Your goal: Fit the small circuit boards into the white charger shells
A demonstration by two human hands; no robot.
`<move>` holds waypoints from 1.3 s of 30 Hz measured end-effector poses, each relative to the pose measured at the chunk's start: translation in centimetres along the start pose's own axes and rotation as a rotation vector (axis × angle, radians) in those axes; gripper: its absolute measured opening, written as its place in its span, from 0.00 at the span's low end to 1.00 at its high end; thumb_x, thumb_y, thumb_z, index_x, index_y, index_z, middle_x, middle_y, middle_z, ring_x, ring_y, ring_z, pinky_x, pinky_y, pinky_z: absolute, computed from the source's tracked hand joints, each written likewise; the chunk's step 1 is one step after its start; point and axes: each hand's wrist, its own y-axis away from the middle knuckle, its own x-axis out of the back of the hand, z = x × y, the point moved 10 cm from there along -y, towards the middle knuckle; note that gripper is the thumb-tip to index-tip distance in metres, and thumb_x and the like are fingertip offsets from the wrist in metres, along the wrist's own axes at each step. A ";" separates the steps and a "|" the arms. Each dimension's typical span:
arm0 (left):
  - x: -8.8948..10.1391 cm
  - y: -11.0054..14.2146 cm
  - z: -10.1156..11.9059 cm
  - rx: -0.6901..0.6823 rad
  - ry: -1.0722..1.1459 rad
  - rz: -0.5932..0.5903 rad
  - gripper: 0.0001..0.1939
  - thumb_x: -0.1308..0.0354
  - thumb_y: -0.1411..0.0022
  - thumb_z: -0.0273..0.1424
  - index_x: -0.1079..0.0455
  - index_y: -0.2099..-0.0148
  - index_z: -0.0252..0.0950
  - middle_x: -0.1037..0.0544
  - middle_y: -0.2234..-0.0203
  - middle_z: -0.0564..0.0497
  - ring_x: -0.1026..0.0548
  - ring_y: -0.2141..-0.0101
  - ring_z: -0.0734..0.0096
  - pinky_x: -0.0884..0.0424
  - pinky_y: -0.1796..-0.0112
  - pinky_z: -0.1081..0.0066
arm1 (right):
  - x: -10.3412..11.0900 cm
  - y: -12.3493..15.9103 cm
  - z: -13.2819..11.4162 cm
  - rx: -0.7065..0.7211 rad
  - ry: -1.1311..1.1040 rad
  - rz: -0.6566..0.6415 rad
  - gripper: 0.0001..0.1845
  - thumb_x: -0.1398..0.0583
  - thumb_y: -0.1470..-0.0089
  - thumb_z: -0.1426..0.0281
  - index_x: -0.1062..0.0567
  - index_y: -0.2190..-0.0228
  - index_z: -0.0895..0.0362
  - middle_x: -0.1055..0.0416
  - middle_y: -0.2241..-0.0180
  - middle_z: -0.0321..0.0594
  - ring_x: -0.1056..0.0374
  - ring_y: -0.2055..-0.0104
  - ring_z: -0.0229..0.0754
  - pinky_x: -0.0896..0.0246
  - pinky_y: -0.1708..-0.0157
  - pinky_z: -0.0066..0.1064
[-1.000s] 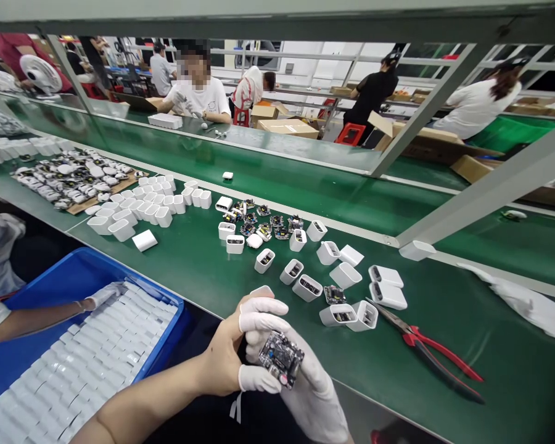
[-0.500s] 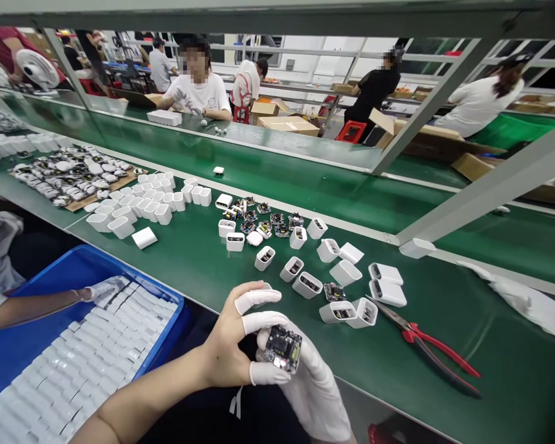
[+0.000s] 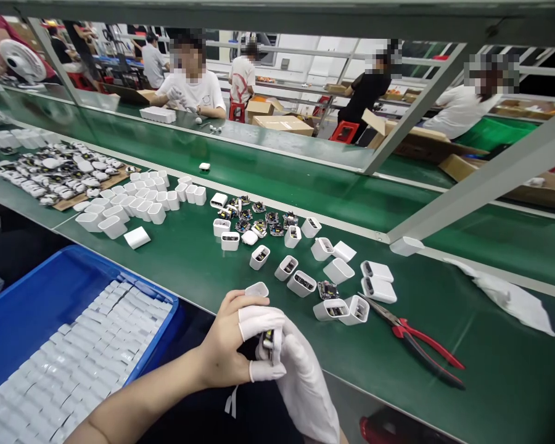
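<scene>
Just past the table's near edge, my left hand, with white finger cots on, grips a small circuit board between fingers and thumb. A white piece lies along the board's right side. My right hand, in a white glove, is closed round the same board from the right; its fingertips are partly hidden. The board is seen nearly edge-on. Beyond my hands stand white plastic housings, several with boards inside. A loose circuit board lies among them. An open housing is right behind my left hand.
Red-handled pliers lie at right, near a white cloth-like piece. A blue bin at left holds rows of white pieces. More housings and a board pile stand farther left. A metal post slants at right. Co-workers sit beyond.
The circuit board has been turned from showing its face to nearly edge-on between my hands. A co-worker's gloved hand has left the blue bin. The view has shifted slightly.
</scene>
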 end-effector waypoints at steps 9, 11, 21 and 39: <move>-0.6 0.9 -2.2 0.239 0.409 -0.007 0.32 0.39 0.44 0.54 0.33 0.40 0.48 0.33 0.41 0.45 0.40 0.39 0.46 0.41 0.40 0.47 | -0.4 0.7 -1.7 0.264 0.085 0.024 0.21 0.35 0.47 0.57 0.27 0.52 0.45 0.29 0.67 0.36 0.32 0.66 0.41 0.33 0.62 0.35; -0.6 1.0 -1.7 0.190 0.348 -0.021 0.34 0.40 0.42 0.52 0.38 0.37 0.47 0.38 0.37 0.44 0.43 0.38 0.46 0.43 0.39 0.47 | 0.2 1.1 -2.4 0.335 0.100 0.072 0.21 0.34 0.49 0.56 0.27 0.53 0.45 0.29 0.64 0.37 0.31 0.64 0.42 0.32 0.62 0.36; -0.6 1.7 -7.0 0.480 0.016 -0.180 0.38 0.40 0.43 0.24 0.48 0.34 0.44 0.34 0.44 0.43 0.34 0.46 0.57 0.35 0.45 0.54 | 7.3 1.3 -2.5 0.213 0.124 0.457 0.26 0.31 0.52 0.59 0.26 0.52 0.51 0.24 0.53 0.45 0.28 0.51 0.50 0.33 0.51 0.41; -3.9 1.3 -7.0 0.564 -0.153 -0.381 0.21 0.36 0.46 0.36 0.31 0.49 0.38 0.25 0.67 0.51 0.28 0.65 0.62 0.34 0.61 0.62 | 3.2 -0.5 -4.5 0.427 0.939 0.210 0.25 0.37 0.43 0.70 0.31 0.44 0.48 0.28 0.48 0.42 0.30 0.47 0.49 0.34 0.46 0.45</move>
